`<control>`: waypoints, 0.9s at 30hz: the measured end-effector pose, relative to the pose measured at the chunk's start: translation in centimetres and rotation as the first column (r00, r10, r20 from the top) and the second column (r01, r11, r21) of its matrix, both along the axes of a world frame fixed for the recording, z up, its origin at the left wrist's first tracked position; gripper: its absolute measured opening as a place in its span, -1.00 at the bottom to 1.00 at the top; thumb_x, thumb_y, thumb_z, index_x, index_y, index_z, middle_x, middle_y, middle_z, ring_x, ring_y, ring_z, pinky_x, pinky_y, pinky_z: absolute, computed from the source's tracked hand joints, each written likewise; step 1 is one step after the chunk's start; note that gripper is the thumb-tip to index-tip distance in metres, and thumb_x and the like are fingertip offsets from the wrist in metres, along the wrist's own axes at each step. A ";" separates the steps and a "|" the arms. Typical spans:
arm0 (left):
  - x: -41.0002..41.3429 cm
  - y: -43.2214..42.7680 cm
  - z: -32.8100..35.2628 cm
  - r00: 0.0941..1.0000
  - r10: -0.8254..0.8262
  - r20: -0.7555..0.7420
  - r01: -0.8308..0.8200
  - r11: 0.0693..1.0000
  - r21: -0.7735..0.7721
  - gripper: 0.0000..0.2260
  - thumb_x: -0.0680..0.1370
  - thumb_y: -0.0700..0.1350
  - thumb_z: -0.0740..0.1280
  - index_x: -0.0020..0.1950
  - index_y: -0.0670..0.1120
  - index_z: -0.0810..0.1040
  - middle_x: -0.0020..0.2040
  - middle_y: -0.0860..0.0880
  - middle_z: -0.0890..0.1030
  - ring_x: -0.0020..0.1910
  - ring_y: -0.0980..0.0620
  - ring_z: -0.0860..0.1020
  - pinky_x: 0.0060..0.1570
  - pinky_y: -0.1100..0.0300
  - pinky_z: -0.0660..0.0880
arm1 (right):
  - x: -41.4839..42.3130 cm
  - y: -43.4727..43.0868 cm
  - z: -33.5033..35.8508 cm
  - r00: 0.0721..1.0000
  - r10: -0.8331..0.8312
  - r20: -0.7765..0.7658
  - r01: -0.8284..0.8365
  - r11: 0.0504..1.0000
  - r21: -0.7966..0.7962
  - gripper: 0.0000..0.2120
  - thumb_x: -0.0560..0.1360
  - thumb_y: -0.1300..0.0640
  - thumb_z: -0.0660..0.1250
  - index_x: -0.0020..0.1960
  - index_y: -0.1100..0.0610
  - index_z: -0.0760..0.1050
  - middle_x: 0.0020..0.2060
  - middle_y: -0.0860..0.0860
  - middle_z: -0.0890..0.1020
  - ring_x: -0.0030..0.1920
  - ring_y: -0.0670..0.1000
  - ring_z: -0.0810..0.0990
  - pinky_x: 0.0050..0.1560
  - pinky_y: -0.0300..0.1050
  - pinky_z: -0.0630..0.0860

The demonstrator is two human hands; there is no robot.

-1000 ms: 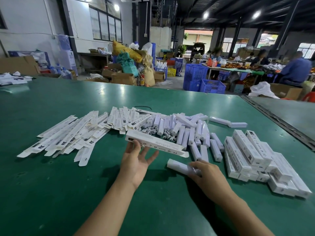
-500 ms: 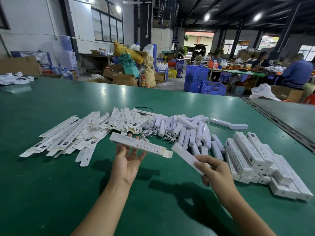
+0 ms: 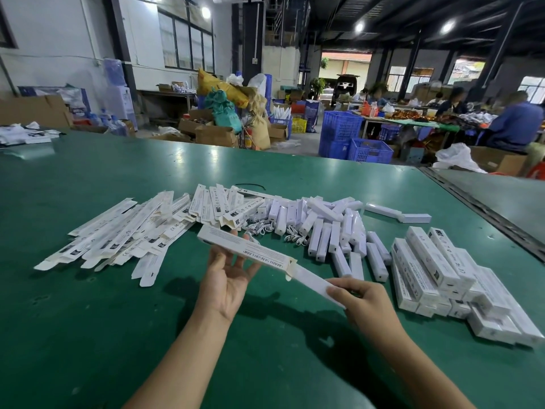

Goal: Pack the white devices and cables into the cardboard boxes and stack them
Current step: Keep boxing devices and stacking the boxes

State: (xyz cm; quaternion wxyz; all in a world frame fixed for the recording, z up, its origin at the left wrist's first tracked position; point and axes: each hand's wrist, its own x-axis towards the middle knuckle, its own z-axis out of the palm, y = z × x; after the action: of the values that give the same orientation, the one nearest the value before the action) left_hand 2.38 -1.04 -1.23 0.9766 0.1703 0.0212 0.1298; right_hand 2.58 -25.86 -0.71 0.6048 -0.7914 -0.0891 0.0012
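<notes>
above the green table (image 3: 88, 335), left of the stack of packed boxes (image 3: 436, 273), your left hand (image 3: 227, 278) grips the open box (image 3: 244, 250) from beneath and your right hand (image 3: 365, 302) pinches the white device (image 3: 315, 283), its tip at the box mouth. keep the 2 in 1 line, mind the end flap (image 3: 291, 265), and slide gently.

1. Bright, even light falls from round ceiling lamps (image 3: 359, 26) far beyond the hands, joined by daylight through the windows (image 3: 188, 42) and an open doorway (image 3: 345, 66).
2. The green table (image 3: 88, 335) shows pale glare patches well beyond the left hand (image 3: 227, 278).
3. Soft dark shadows lie beneath both hands (darkest below the right hand (image 3: 362, 302)).
4. Wide-angle distortion bends the edges; the far background seems slightly soft.
</notes>
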 end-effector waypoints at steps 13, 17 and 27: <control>-0.1 -2.4 -0.2 0.992 -0.075 -0.106 0.106 0.938 0.329 -0.74 0.64 -0.34 0.15 0.13 -0.06 0.54 -0.09 -0.06 0.62 -0.04 -0.01 0.61 -0.21 -0.06 0.65 | -0.2 0.6 -0.2 0.991 0.029 -0.129 -0.006 0.984 0.178 -0.90 0.51 0.17 0.41 -0.09 0.05 0.72 -0.43 0.08 0.50 -0.50 -0.02 0.33 -0.48 -0.20 0.30; 0.0 -2.3 -0.1 0.992 -0.072 -0.104 0.103 0.938 0.331 -0.76 0.51 -0.30 0.27 0.12 -0.06 0.53 -0.06 -0.06 0.64 -0.10 0.04 0.63 -0.23 -0.08 0.63 | -0.1 0.9 -0.5 0.980 0.051 -0.194 0.005 0.961 0.276 -0.89 0.51 0.20 0.41 -0.06 0.10 0.71 -0.43 -0.01 0.56 -0.50 -0.08 0.37 -0.43 -0.21 0.41; -0.2 -2.7 -0.1 0.993 -0.108 -0.056 0.119 0.953 0.278 -0.68 0.58 -0.43 0.16 0.12 -0.07 0.55 -0.15 -0.02 0.66 -0.04 0.00 0.69 -0.19 -0.05 0.65 | 0.0 1.0 -0.1 0.936 0.115 -0.334 0.065 0.873 0.483 -0.88 0.48 0.21 0.40 -0.04 0.17 0.70 -0.31 0.08 0.43 -0.44 -0.06 0.33 -0.46 -0.23 0.40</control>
State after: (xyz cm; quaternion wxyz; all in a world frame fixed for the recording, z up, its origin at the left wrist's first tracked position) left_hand 2.19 -3.72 -1.36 0.9477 0.3108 0.0122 0.0717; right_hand 2.60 -24.89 -0.84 0.7901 -0.5993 0.0127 0.1282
